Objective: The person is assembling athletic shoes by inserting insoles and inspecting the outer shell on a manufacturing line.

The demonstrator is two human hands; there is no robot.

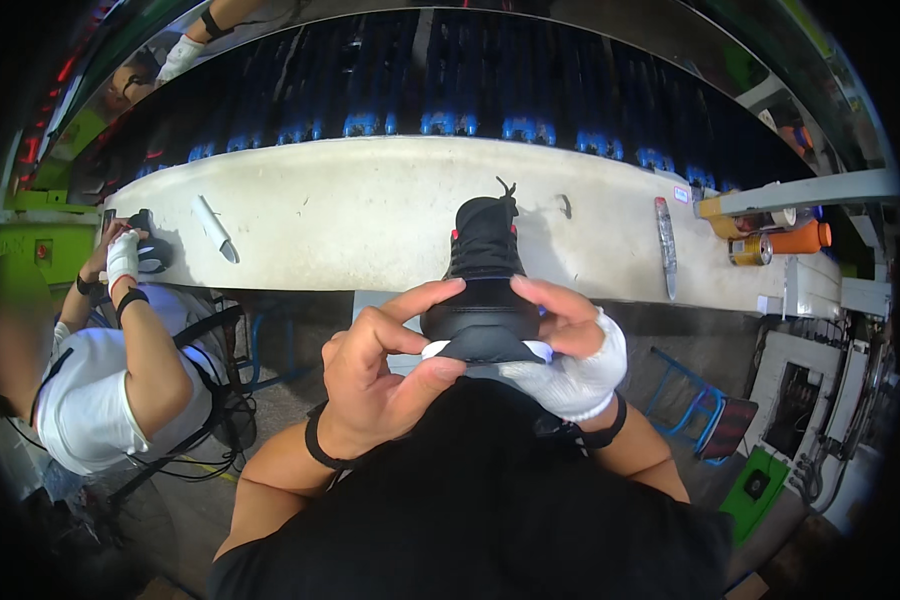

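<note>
A black lace-up shoe [482, 290] is held over the near edge of the bench, its toe toward me and its collar and loose lace end pointing away. A black-and-white sole [490, 345] shows at the toe. My bare left hand [375, 375] grips the left side, thumb low on the sole and index finger on the upper. On the other side my right hand [570, 350], partly in a white glove, is closed on the shoe in the same way. Whether the sole is fully joined to the upper I cannot tell.
On the pale bench [350, 210] lie a white tube [213, 228] and a long narrow blade-like tool [666, 248]. A can [750, 250] and an orange bottle [802, 238] stand at right. A co-worker [120, 380] handles a shoe at left. Dark rollers [390, 75] run behind.
</note>
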